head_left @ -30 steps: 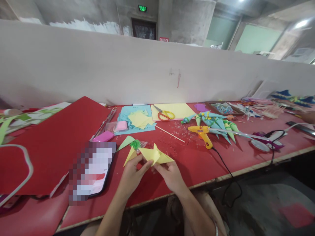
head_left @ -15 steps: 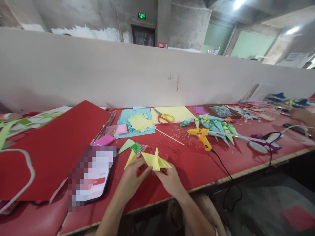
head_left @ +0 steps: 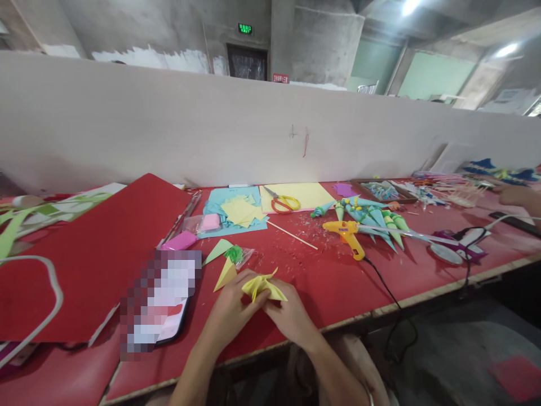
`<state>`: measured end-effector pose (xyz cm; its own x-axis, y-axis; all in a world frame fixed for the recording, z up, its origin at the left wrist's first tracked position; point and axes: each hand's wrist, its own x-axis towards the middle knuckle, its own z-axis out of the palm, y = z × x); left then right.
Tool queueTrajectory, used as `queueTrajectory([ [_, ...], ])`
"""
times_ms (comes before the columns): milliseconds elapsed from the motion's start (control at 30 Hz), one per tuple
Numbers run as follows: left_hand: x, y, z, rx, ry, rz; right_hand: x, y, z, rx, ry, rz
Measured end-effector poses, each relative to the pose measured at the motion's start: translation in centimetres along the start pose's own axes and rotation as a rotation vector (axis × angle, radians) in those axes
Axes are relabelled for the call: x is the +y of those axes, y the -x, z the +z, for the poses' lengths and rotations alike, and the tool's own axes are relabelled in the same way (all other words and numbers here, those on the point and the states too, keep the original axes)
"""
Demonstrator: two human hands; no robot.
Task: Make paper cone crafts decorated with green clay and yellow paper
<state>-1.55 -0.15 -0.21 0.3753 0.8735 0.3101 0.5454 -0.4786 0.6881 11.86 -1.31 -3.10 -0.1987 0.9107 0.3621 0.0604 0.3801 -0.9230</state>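
A folded piece of yellow paper (head_left: 265, 286) is held between my two hands above the red table (head_left: 338, 299). My left hand (head_left: 236, 299) pinches it from the left, thumb in front. On the other side, my right hand (head_left: 287, 313) grips its lower right part, with some fingers hidden beneath the folds. Just beyond my left hand lie a yellow paper cone (head_left: 226, 273), a pale green paper piece (head_left: 218, 250) and a small bag with green material (head_left: 234, 254).
A phone (head_left: 167, 304) lies left of my hands. Scissors (head_left: 282, 201) rest on yellow sheets. A yellow glue gun (head_left: 349, 237) with a trailing cord lies right, near blue and green paper cones (head_left: 376, 220). Another person's hand (head_left: 513, 197) shows at far right.
The yellow paper has been turned and squeezed, so its points now lie lower and its folds sit closer together. Both hands have drawn nearer each other.
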Motion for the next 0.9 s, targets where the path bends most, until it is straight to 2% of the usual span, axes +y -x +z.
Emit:
queueTrajectory([
  [133, -0.4, 0.0, 0.4, 0.074, 0.081, -0.097, -0.4, 0.1, 0.1, 0.015, 0.013, 0.04],
  [267, -0.6, 0.0, 0.5, 0.137, 0.178, -0.205, -0.3, 0.4, 0.0, 0.093, 0.037, 0.086],
  [400, -0.1, -0.1, 0.6, 0.179, 0.284, -0.294, 0.2, 0.3, -0.1, 0.129, -0.171, 0.105],
  [467, 0.2, -0.2, 0.7, 0.184, 0.304, -0.305, 0.3, 0.1, -0.3, 0.175, -0.252, 0.14],
  [567, 0.6, -0.2, 0.7, 0.159, 0.299, -0.29, 0.3, 0.0, -0.4, 0.254, -0.237, 0.174],
  [733, 0.5, -0.2, 0.7, 0.146, 0.314, -0.275, 0.4, -0.1, -0.6, 0.294, -0.267, 0.2],
  [900, 0.2, -0.2, 1.1, 0.147, 0.285, -0.331, 0.8, -0.3, -0.5, 0.343, -0.319, 0.25],
])
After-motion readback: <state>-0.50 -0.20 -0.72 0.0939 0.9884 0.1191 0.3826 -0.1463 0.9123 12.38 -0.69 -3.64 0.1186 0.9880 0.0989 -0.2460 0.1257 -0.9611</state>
